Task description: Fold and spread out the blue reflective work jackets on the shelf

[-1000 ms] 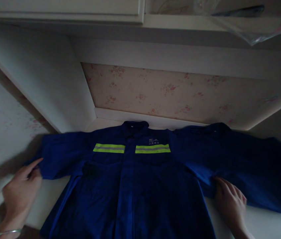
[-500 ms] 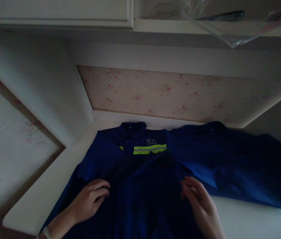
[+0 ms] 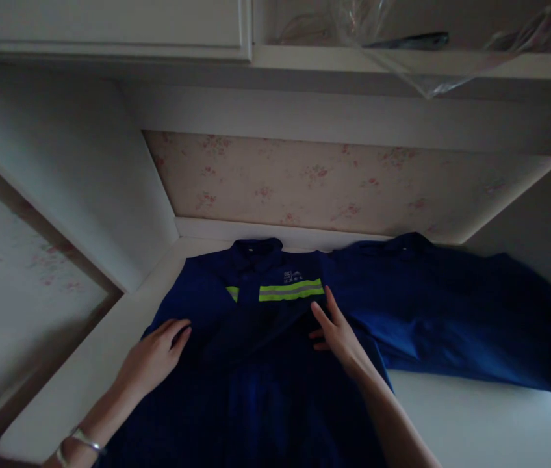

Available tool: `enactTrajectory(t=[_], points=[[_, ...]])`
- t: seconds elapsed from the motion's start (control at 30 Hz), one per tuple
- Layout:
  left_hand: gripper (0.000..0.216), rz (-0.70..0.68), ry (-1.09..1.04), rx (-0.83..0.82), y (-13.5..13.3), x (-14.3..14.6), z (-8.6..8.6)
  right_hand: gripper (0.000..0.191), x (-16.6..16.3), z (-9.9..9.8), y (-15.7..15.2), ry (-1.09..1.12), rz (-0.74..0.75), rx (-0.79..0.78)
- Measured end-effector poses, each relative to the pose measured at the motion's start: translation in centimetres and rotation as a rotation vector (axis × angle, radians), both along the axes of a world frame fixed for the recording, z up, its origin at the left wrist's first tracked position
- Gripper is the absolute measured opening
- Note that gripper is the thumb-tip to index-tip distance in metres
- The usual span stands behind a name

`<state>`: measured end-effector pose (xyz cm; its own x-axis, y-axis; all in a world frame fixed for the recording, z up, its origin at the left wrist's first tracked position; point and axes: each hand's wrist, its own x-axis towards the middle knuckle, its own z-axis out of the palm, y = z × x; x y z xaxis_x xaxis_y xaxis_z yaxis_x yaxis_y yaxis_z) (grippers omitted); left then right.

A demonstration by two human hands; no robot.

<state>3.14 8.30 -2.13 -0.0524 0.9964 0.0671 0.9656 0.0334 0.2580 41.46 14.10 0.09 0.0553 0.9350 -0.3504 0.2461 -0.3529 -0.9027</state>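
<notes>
The left hand lies flat on the blue work jacket, palm down, its fingers stretched out and only slightly spread, gripping nothing. The fingertips rest on the folded-in fabric at the jacket's left shoulder edge; just beyond them the cloth runs on toward the collar, and to their outer side lies the bare white desk surface. A thin bracelet circles the wrist behind the hand.

The right hand also presses flat on the jacket, near the middle of the chest. Its fingers are extended and close together, not clamped on anything, the tips lying just below the yellow-and-grey reflective stripe. To the outer side of these fingers the right sleeve stretches away across the desk, well apart from the hand. Between the two hands the folded left sleeve forms a darker layer over the jacket front.

The jacket lies front up on the desk, collar toward the floral wallpaper beyond the fingertips. Above, a shelf carries clear plastic wrapping.
</notes>
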Motion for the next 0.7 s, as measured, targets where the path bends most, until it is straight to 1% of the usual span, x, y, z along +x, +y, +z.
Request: enactTrajectory(t=[0.07, 0.13, 0.17, 0.2, 0.27, 0.33, 0.37, 0.47, 0.53, 0.57, 0.63, 0.7], points=[[0.044, 0.036, 0.017, -0.018, 2.0, 0.0, 0.8, 0.079, -0.4, 0.0, 0.7, 0.011, 0.006, -0.046], [0.048, 0.033, 0.006, -0.008, 4.6, 0.1, 1.1, 0.064, -0.8, 0.0, 0.8, 0.083, 0.005, -0.053], [0.05, 0.018, -0.001, -0.004, 6.0, 0.1, 1.0, 0.052, -0.9, 0.0, 0.6, 0.135, 0.015, -0.015], [0.052, 0.002, -0.004, -0.004, 7.4, 0.0, 0.7, 0.039, -0.8, 0.1, 0.3, 0.185, 0.041, 0.055], [0.058, -0.009, 0.015, -0.023, 9.8, -0.3, -0.3, 0.02, -0.4, 0.4, -0.8, 0.234, 0.112, 0.243], [0.062, 0.013, 0.037, -0.071, 11.5, -0.9, -1.7, 0.017, 0.8, 0.7, -2.3, 0.208, 0.16, 0.403], [0.063, 0.03, 0.047, -0.098, 12.0, -1.3, -2.3, 0.017, 1.5, 0.7, -3.2, 0.185, 0.175, 0.451], [0.064, 0.055, 0.068, -0.146, 12.3, -2.7, -3.9, 0.018, 4.1, 0.2, -5.8, 0.079, 0.235, 0.53], [0.064, 0.048, 0.078, -0.142, 12.2, -3.6, -4.5, 0.018, 5.6, -0.6, -7.7, -0.016, 0.302, 0.523], [0.064, 0.037, 0.082, -0.136, 12.1, -4.1, -4.7, 0.016, 6.2, -0.9, -8.6, -0.069, 0.338, 0.492], [0.062, 0.004, 0.084, -0.125, 12.2, -4.9, -4.8, 0.013, 7.1, -1.6, -10.3, -0.181, 0.426, 0.396], [0.06, -0.032, 0.08, -0.122, 12.5, -5.6, -4.7, 0.015, 8.1, -2.3, -11.7, -0.28, 0.513, 0.298]])
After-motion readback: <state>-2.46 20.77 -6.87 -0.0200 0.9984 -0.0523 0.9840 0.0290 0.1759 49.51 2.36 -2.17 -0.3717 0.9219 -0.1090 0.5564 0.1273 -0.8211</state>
